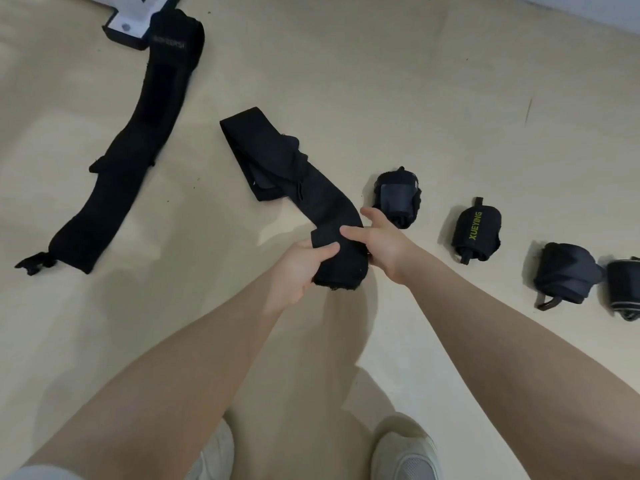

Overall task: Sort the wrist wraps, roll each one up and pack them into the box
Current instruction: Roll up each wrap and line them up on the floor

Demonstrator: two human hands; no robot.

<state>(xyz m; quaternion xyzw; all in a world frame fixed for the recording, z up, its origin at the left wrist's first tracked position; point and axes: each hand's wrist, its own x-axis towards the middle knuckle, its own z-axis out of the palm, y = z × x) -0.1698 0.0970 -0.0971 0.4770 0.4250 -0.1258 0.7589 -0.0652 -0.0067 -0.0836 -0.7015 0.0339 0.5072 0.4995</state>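
Both hands (pixel 294 271) (pixel 381 244) around half-rolled wrap (pixel 332 216)

The box (pixel 130 27) at the top left is cut by the picture's upper edge, and the far end of the long flat wrap (pixel 138 133) lies over its corner, whose faint lettering is too blurred to read. The rightmost rolled wrap (pixel 625 289) runs off the right edge. The rolled end of the held wrap (pixel 341 261) is partly hidden behind the left hand (pixel 298 268) and right hand (pixel 384 244).
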